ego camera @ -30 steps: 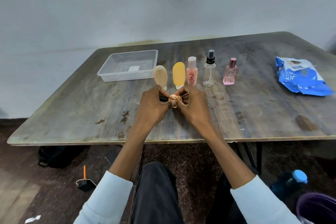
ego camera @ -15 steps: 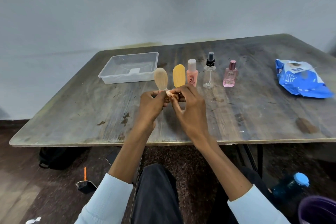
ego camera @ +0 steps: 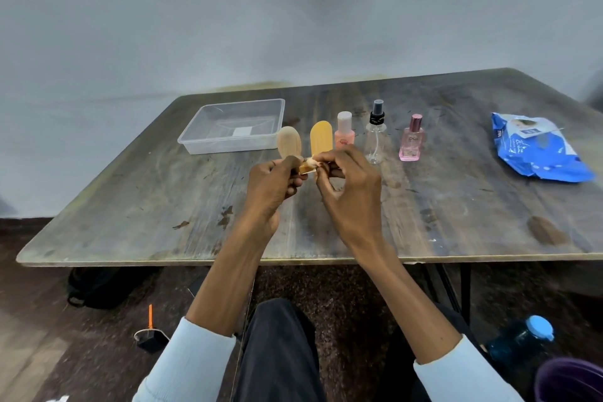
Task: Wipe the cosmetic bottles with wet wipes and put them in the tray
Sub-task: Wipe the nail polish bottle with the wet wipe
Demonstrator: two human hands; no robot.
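Centrally, small bottle (ego camera: pixel 308 167) between both grips.

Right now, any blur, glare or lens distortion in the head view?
Head view: wide-angle bend curves the table edges; the hands, left and right, and the small item they pinch are slightly soft; light is dim and even; no strong glare on the tray.

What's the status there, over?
Both hands, left hand and right hand, pinching a small item. Tray empty. Five bottles standing, path clear.
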